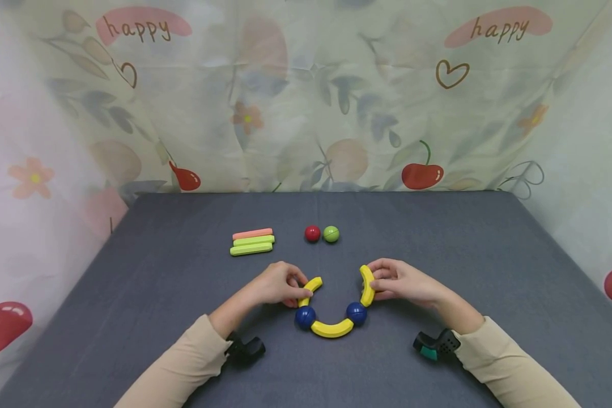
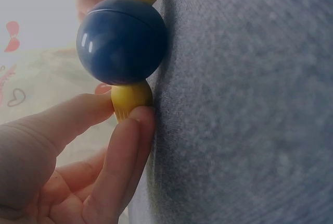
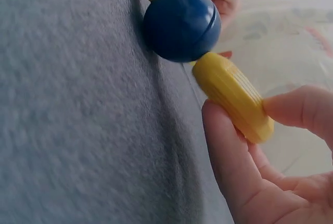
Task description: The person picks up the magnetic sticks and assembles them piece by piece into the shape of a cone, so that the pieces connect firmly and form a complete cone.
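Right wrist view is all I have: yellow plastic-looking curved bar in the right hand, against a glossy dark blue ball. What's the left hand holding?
Observer: The left hand pinches another yellow plastic-looking curved bar, which touches the second glossy dark blue ball.
Operator: Does that close the loop?
Observer: No. In the head view, a gap separates its free end from the right hand's yellow bar.
Operator: Any loose balls?
Observer: Two, farther from the person than the hands: a shiny red ball and a shiny green ball, side by side.
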The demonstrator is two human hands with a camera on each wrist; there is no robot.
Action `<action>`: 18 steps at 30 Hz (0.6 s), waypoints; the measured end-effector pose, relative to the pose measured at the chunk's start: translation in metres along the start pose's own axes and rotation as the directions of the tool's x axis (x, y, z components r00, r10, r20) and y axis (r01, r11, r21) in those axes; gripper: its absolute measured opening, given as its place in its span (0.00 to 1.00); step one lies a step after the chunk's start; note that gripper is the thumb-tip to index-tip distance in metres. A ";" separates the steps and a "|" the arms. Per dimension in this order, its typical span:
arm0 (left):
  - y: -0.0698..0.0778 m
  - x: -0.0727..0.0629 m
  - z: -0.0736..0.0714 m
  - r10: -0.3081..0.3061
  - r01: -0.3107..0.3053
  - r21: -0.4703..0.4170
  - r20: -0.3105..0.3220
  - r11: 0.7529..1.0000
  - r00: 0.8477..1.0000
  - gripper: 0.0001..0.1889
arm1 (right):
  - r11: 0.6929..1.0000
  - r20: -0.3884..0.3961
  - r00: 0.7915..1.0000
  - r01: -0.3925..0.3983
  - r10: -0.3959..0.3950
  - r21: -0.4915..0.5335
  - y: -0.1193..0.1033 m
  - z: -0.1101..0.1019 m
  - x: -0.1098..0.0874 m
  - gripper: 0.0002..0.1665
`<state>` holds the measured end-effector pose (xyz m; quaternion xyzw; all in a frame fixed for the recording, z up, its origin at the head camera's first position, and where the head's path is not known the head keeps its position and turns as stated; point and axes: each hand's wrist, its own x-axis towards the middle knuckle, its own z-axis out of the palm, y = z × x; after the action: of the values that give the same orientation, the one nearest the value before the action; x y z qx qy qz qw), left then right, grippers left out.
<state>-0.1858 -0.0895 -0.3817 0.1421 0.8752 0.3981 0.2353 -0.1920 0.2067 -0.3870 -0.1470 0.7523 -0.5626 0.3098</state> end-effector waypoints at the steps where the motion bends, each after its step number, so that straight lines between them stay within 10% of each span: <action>1: 0.000 0.000 0.000 -0.001 0.001 0.000 0.001 1.000 1.000 0.14 | 1.000 0.004 1.000 -0.004 0.004 0.006 0.001 0.001 0.001 0.33; 18: 0.000 0.000 0.000 0.002 -0.002 0.001 -0.002 1.000 1.000 0.14 | 0.983 -0.052 0.999 -0.012 0.003 -0.184 -0.006 0.016 0.000 0.35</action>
<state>-0.1855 -0.0890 -0.3818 0.1425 0.8754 0.3981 0.2341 -0.1828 0.1932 -0.3844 -0.1577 0.8095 -0.4928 0.2774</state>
